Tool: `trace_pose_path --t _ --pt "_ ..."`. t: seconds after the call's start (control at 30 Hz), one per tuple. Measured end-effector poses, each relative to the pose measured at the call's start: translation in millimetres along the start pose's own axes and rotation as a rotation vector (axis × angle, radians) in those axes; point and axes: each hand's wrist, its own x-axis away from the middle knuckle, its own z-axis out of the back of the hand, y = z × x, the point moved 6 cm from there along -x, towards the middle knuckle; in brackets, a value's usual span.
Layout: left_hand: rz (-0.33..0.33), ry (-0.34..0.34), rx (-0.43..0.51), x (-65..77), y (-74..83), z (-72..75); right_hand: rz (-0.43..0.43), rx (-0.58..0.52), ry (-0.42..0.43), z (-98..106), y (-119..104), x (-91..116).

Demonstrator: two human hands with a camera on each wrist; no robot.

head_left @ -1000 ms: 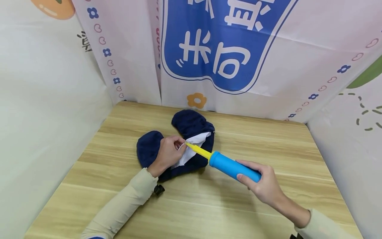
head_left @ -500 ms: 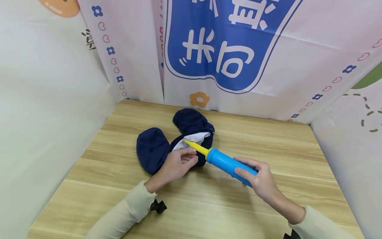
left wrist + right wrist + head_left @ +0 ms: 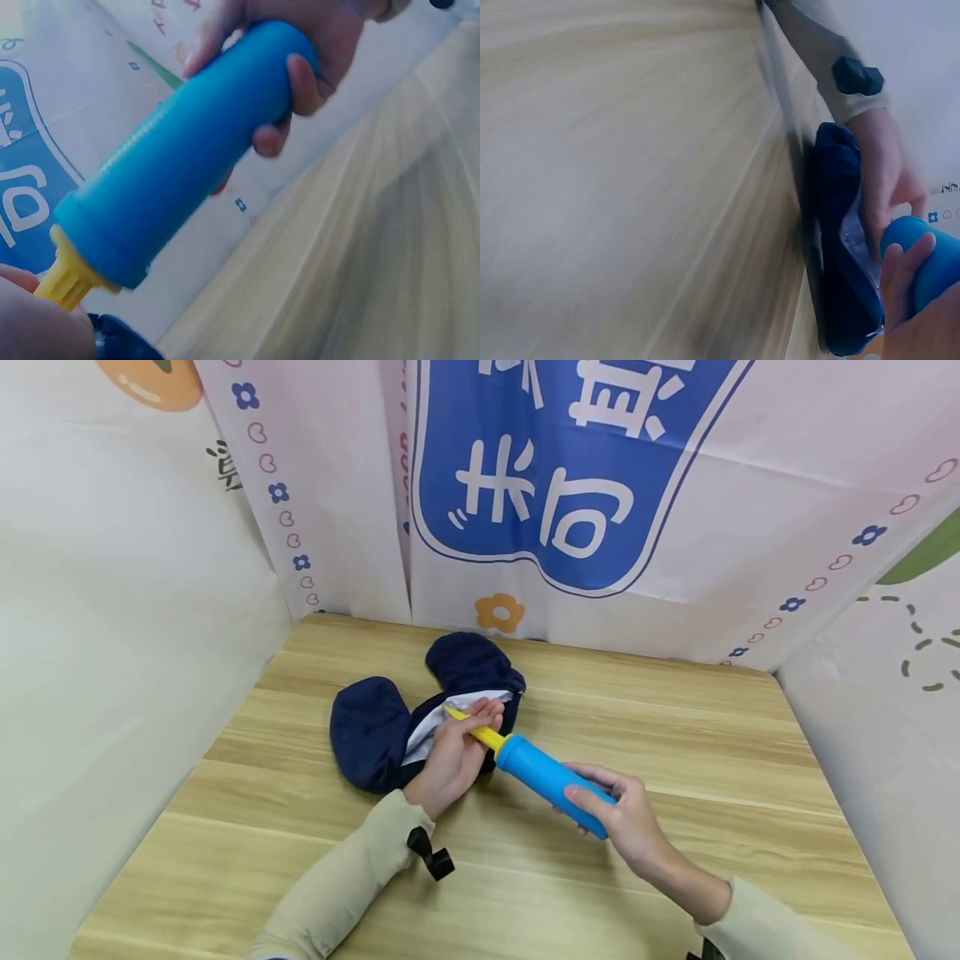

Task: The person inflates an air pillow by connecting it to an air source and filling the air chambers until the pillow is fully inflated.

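A blue hand pump (image 3: pixel 551 781) with a yellow nozzle (image 3: pixel 489 737) slants across the middle of the head view. My right hand (image 3: pixel 626 818) grips the rear of its barrel. Palm up, my left hand (image 3: pixel 453 756) holds the nozzle, thumb across it and fingers beneath. A navy U-shaped fabric piece (image 3: pixel 367 735), like a neck pillow cover, lies under the left hand. White lining (image 3: pixel 422 735) shows through its long opening, and the nozzle tip is over it. In the left wrist view, the pump barrel (image 3: pixel 180 150) is large; its nozzle goes into the left hand.
The wood-grain table (image 3: pixel 675 727) runs up to a printed cloth backdrop (image 3: pixel 337 468) at the back. Pale cloth walls (image 3: pixel 112 610) stand at both sides. Black camera mounts (image 3: pixel 431 853) sit at the wrists.
The left hand pinched white material at the nozzle tip, let go and came nearer, then turned palm up and took the nozzle. The pump and right hand shifted a little left.
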Motion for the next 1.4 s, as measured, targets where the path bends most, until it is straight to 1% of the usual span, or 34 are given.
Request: trace_pose_path --t 0.1,0.23,0.33,0.43,0.53,0.6,0.73,0.93,1.1,1.17,1.27,1.4 --pt "-0.025 0.051 0.063 -2.9 0.6 -2.3 0.064 0.105 0.016 -4 2 -1" --pt "-0.035 0.081 0.105 -4.6 0.9 -4.7 0.18 0.296 0.026 -11 0 -1" --pt "-0.052 0.087 0.103 -5.1 2.9 -5.4 0.278 0.404 0.005 -19 -5 -2" --pt "-0.064 0.093 0.103 -5.6 4.9 -4.6 0.37 0.489 -0.012 -24 -9 -4" --pt "-0.057 0.086 0.113 -7.0 5.1 -1.8 0.433 0.559 -0.027 -26 -12 -5" --pt "-0.054 0.078 0.112 -8.8 5.8 1.1 0.453 0.597 -0.039 -25 -13 -4" --pt "-0.065 0.072 0.123 -14.9 10.4 8.7 0.456 0.666 -0.058 -19 -13 3" --pt "-0.072 0.09 0.118 -21.4 20.9 17.0 0.511 0.805 -0.054 0 -16 27" --pt "-0.077 0.108 0.134 -24.9 26.7 20.1 0.529 0.874 -0.071 16 -20 47" --pt "-0.082 0.115 0.14 -24.6 26.9 19.6 0.541 0.885 -0.065 21 -23 54" --pt "-0.079 0.125 0.141 -22.3 23.3 17.3 0.594 0.9 -0.036 24 -30 60" --pt "-0.077 0.133 0.151 -19.2 15.0 13.9 0.663 0.923 0.002 13 -35 53"
